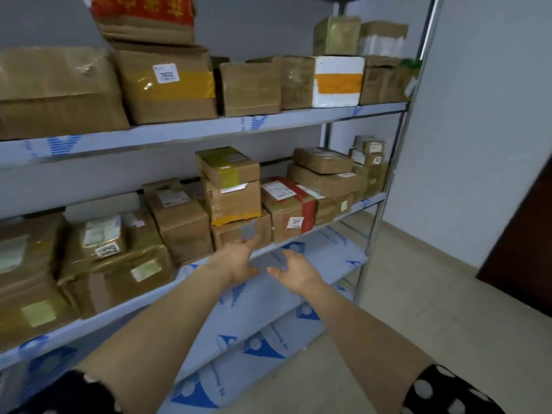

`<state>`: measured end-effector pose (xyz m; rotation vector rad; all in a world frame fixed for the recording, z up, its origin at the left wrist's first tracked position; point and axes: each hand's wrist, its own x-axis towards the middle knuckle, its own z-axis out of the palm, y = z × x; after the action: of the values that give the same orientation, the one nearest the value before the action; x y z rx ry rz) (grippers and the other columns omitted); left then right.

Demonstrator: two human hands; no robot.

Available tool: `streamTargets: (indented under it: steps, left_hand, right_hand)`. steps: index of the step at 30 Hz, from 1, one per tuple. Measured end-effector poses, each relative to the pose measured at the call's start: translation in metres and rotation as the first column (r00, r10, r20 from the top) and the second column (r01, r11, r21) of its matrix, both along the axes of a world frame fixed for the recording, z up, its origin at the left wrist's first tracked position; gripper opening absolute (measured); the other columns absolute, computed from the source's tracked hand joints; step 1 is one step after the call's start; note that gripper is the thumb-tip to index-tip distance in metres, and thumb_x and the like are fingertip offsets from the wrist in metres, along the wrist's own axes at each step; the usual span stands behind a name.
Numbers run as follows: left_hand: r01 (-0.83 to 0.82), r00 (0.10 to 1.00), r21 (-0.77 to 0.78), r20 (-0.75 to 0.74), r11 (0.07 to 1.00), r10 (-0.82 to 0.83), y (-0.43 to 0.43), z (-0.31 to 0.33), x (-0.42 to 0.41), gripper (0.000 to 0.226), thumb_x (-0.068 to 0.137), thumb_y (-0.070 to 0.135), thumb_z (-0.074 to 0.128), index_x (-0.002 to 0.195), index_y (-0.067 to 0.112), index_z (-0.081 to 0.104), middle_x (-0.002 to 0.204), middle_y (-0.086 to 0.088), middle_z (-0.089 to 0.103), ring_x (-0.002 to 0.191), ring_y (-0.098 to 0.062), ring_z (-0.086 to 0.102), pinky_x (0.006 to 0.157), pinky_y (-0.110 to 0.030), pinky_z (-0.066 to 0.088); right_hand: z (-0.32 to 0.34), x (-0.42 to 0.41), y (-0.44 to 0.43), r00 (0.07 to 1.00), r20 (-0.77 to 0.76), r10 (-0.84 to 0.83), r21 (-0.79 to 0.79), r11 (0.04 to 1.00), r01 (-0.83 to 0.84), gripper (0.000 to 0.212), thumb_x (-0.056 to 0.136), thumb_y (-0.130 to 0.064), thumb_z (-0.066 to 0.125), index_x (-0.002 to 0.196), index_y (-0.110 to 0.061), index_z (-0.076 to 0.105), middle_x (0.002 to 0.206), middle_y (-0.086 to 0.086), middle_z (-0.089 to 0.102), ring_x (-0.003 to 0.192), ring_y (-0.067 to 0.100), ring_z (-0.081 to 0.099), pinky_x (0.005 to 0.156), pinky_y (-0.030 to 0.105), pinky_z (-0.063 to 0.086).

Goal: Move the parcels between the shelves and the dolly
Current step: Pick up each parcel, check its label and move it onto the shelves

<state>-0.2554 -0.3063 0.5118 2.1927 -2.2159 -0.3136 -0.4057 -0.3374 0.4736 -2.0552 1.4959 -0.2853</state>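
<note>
Left hand [236, 259] and right hand [294, 271], near together, reach toward the low cardboard box [227, 235] on the middle shelf [128, 303]; fingers obscured, so grip cannot be told.

Nothing reads cleanly. The red box [143, 10] on top carries large yellow Chinese characters, cut off and blurred. A white label [165, 73] on the taped box [167, 97] shows a dark row of digits, too soft to read. Blue logo marks [64, 144] with tiny print repeat on the shelf film [185, 132]. Labels on the middle-shelf parcels [230, 201] are illegible.
</note>
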Motion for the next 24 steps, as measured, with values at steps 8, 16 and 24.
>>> streamTargets:
  steps: [8,16,24]
  left_hand:
    - [0.020,0.998,-0.075,-0.059,0.997,-0.025,-0.140,0.006,-0.176,0.067,0.091,0.036,0.060,0.147,0.014,0.031,0.140,-0.015,0.045,0.126,-0.031,0.046,0.099,-0.035,0.040]
    - [0.019,0.997,-0.135,-0.076,0.991,-0.030,-0.250,0.034,-0.280,0.056,0.091,0.034,0.058,0.139,0.014,0.039,0.122,-0.013,0.056,0.111,-0.029,0.054,0.082,-0.031,0.043]
    - [-0.090,0.973,-0.245,-0.230,0.965,0.033,-0.351,0.059,-0.315,0.058,0.095,0.031,0.052,0.146,0.011,0.033,0.141,-0.012,0.048,0.128,-0.028,0.045,0.101,-0.033,0.039]
  right_hand:
    - [0.011,-0.196,-0.116,0.992,0.040,-0.121,-0.026,0.992,0.122,0.065,0.097,-0.043,0.046,0.148,-0.008,0.026,0.148,0.012,0.038,0.132,0.027,0.040,0.100,0.035,0.038]
    - [0.042,-0.318,-0.217,0.969,0.156,-0.191,-0.039,0.979,0.199,0.055,0.100,-0.034,0.045,0.146,-0.007,0.031,0.148,0.012,0.039,0.134,0.027,0.039,0.101,0.029,0.035]
    - [0.064,-0.346,-0.338,0.962,0.212,-0.170,-0.178,0.961,0.209,0.042,0.103,-0.028,0.037,0.138,-0.005,0.044,0.135,0.015,0.052,0.125,0.029,0.048,0.098,0.032,0.038]
